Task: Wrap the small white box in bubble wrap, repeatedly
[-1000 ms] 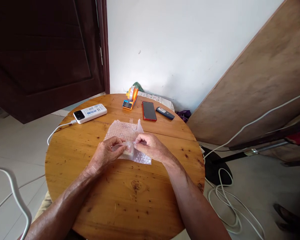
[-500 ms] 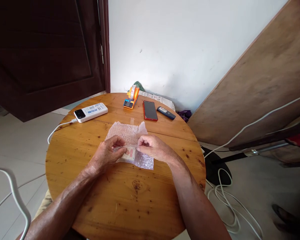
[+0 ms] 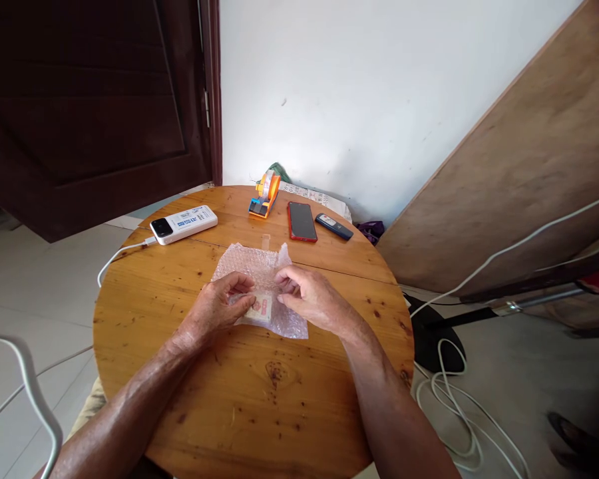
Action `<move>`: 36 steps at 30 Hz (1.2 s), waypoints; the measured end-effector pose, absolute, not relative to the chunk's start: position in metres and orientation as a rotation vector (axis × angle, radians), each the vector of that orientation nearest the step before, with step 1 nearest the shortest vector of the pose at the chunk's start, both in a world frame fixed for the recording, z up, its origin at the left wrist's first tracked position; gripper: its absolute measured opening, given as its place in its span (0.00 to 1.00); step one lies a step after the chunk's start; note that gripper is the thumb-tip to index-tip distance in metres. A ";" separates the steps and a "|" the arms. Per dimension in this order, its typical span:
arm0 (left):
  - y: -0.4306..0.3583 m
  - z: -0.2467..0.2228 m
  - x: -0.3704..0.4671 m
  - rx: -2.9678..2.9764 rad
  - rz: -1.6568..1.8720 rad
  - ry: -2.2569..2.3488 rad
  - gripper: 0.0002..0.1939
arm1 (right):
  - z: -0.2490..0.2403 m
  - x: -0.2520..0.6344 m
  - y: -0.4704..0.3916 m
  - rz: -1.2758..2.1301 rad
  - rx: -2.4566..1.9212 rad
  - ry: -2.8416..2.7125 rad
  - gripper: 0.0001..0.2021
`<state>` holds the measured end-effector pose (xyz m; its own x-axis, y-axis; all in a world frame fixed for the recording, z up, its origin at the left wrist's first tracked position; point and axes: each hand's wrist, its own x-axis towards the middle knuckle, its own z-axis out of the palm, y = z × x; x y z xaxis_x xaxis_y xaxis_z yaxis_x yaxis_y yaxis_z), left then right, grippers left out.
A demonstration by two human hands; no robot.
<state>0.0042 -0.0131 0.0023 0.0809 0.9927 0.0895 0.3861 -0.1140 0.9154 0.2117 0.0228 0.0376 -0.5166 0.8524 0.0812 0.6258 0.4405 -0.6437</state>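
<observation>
A sheet of bubble wrap (image 3: 249, 261) lies on the round wooden table (image 3: 219, 399). On its near part rests a small pale box with red print (image 3: 260, 307). My left hand (image 3: 224, 303) is at the box's left side, fingers curled, thumb tip on or just over the box; whether it pinches the film is hard to see. To the right of the box, my right hand (image 3: 304, 296) hovers over the wrap with thumb and fingertips slightly apart and nothing visible between them.
Toward the back of the table are an orange tape dispenser (image 3: 265, 194), a red-edged phone (image 3: 302, 221) and a dark blue device (image 3: 334, 226). A white power bank (image 3: 184, 224) with a cable sits at the left. A strip of clear tape (image 3: 266, 241) touches the wrap's far edge.
My right hand's thumb and fingers have parted from the wrap beside the box, and more of the box shows. My left hand has barely moved. The view has shifted slightly.
</observation>
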 end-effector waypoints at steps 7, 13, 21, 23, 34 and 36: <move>-0.014 0.005 0.004 1.633 0.994 1.397 0.10 | 0.043 0.198 0.009 0.468 -0.868 -2.438 0.12; -0.014 0.008 0.004 1.612 0.965 1.409 0.12 | 0.041 0.192 0.005 0.474 -0.830 -2.588 0.05; -0.017 0.010 -0.016 1.689 0.909 1.480 0.20 | 0.043 0.192 0.006 0.491 -0.868 -2.656 0.08; -0.016 0.009 -0.021 1.723 0.871 1.593 0.20 | 0.045 0.192 0.005 0.481 -0.869 -2.682 0.09; -0.013 -0.001 -0.023 1.835 0.713 1.882 0.19 | 0.049 0.182 -0.008 0.090 -0.978 -2.843 0.15; -0.016 0.000 -0.024 1.905 0.696 1.942 0.20 | 0.048 0.179 -0.011 0.010 -0.997 -2.854 0.13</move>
<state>-0.0237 -0.0160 -0.0001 -0.0499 0.9937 0.1003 0.8313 -0.0143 0.5556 0.1791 -0.0106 0.0475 -0.7762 0.6209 0.1093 0.6201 0.7832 -0.0453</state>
